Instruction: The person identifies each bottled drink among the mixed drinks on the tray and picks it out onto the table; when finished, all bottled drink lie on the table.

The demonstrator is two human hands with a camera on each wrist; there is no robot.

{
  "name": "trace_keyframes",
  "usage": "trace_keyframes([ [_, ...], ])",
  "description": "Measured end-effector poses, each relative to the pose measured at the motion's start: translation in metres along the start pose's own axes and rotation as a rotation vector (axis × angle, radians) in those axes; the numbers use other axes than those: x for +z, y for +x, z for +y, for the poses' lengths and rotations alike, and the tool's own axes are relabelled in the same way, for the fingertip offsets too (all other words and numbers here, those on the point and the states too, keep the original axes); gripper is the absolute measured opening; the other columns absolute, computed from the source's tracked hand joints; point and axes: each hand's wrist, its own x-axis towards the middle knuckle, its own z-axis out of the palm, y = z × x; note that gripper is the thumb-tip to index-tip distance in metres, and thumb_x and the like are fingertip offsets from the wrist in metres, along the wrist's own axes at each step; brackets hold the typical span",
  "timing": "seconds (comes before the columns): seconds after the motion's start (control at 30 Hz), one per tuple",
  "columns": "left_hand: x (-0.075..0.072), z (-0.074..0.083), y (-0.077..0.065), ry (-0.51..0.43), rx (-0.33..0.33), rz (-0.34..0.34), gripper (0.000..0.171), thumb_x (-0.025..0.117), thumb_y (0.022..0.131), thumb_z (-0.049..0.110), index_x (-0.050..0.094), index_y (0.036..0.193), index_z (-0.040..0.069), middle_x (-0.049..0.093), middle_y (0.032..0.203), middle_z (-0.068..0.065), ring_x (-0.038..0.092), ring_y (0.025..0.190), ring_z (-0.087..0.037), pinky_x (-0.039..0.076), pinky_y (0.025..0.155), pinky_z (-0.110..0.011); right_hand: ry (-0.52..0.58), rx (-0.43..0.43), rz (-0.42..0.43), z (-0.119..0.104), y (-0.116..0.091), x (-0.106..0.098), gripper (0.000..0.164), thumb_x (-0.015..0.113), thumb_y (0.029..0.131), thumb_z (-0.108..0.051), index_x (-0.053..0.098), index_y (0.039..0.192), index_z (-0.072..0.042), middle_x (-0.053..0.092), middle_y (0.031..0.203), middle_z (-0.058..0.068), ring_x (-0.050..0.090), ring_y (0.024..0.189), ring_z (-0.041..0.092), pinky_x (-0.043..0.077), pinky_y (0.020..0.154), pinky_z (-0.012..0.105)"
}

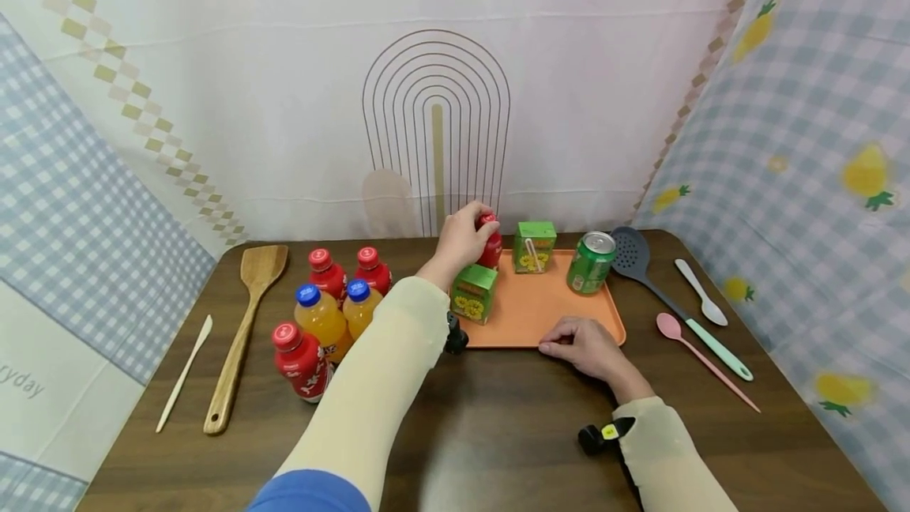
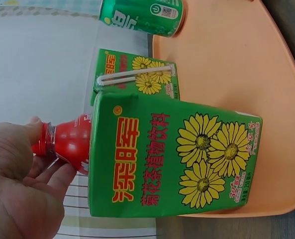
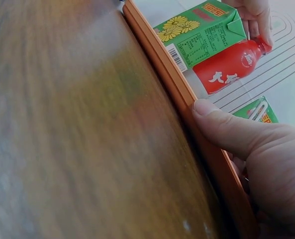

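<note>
At the back left of the orange tray [image 1: 529, 314], my left hand [image 1: 462, 239] grips a small red bottle [image 1: 492, 253] by its cap and neck. The left wrist view shows thumb and fingers around the red cap [image 2: 41, 139]. A green drink carton [image 1: 472, 292] with yellow flowers stands just in front of that bottle. Another green carton [image 1: 535, 247], with a straw on its side, stands behind, and a green can [image 1: 592, 263] is at the tray's right. My right hand [image 1: 586, 346] pinches the tray's front rim, its thumb [image 3: 222, 122] on top.
Left of the tray stand several bottles: red ones [image 1: 304, 362] and orange ones with blue caps [image 1: 323, 318]. A wooden spatula [image 1: 245, 322] and a pale knife [image 1: 185, 374] lie farther left. To the right lie a skimmer [image 1: 640, 267], a white spoon [image 1: 700, 291] and a pink spoon [image 1: 704, 358].
</note>
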Motion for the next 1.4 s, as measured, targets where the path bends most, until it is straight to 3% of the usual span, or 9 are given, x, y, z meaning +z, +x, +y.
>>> trace_keyframes([
  [0.43, 0.006, 0.020, -0.007, -0.014, 0.025, -0.093, 0.029, 0.059, 0.097, 0.030, 0.058, 0.121, 0.016, 0.063, 0.115, -0.005, 0.061, 0.101, -0.020, 0.055, 0.073, -0.032, -0.003, 0.001, -0.003, -0.003, 0.000, -0.001, 0.011, 0.073, 0.083, -0.043, 0.075, 0.080, -0.032, 0.064, 0.081, -0.019, 0.060, 0.079, 0.003, 0.049, 0.074, 0.027],
  [1.0, 0.016, 0.033, -0.019, 0.021, 0.094, -0.198, 0.026, 0.057, 0.097, 0.031, 0.057, 0.120, 0.018, 0.063, 0.111, -0.003, 0.060, 0.098, -0.016, 0.054, 0.076, -0.030, -0.018, 0.032, -0.007, 0.000, 0.002, 0.000, 0.004, 0.075, 0.082, -0.041, 0.073, 0.080, -0.038, 0.065, 0.081, -0.019, 0.059, 0.079, 0.003, 0.048, 0.072, 0.027],
  [1.4, 0.022, 0.039, -0.041, 0.010, 0.164, -0.238, 0.029, 0.054, 0.099, 0.026, 0.056, 0.126, 0.014, 0.064, 0.112, -0.004, 0.062, 0.097, -0.017, 0.054, 0.075, -0.032, -0.008, 0.048, -0.019, 0.001, 0.001, 0.000, 0.005, 0.075, 0.081, -0.040, 0.073, 0.080, -0.036, 0.065, 0.080, -0.018, 0.060, 0.079, 0.003, 0.048, 0.073, 0.027],
])
